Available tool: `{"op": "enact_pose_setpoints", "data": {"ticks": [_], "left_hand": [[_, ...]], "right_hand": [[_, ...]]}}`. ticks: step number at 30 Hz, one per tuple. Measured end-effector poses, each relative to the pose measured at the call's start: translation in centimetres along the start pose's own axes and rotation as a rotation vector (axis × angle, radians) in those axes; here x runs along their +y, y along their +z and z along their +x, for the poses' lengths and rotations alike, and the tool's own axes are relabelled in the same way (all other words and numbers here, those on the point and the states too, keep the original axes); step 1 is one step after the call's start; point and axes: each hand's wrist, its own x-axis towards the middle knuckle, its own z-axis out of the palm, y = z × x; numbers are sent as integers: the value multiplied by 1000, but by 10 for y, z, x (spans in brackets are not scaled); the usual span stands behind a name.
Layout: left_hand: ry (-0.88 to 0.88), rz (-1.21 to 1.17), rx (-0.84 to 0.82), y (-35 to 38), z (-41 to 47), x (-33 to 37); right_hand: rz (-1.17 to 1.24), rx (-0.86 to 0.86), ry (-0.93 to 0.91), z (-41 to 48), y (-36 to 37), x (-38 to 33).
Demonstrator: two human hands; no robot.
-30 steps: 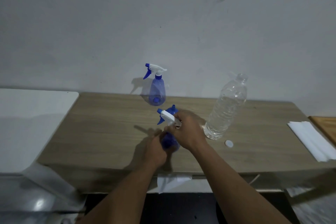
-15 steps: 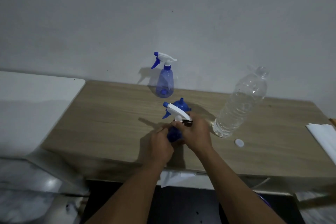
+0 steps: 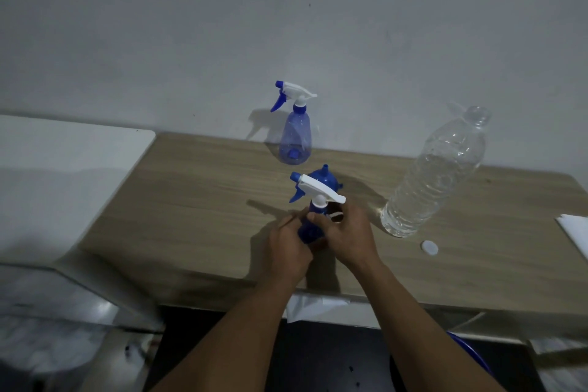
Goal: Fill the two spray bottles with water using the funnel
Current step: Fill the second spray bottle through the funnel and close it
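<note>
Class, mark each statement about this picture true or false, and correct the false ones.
1. The left hand and right hand hold the near sprayer. True.
2. The far sprayer has its spray head on. True.
3. The water bottle is capped. False: the water bottle is open; its cap lies on the table.
4. The funnel sits in the far sprayer. False: the funnel stands on the table behind the near sprayer.
</note>
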Motion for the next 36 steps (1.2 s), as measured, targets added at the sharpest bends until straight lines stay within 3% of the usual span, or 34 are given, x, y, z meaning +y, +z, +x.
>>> {"op": "enact_pose_setpoints", "data": {"ticks": [9, 16, 20, 36], "left_hand": [[-22, 45, 18, 1, -2, 0], [-31, -10, 5, -1, -6, 6], [-44, 20, 0, 2, -6, 2], [-69, -95, -38, -2, -7, 10]], "right_hand": [[65, 120, -5, 0, 14, 5], [73, -25, -121, 1, 0, -1], [247, 50, -17, -4, 9, 0], [155, -28, -82, 4, 1, 6]]}}
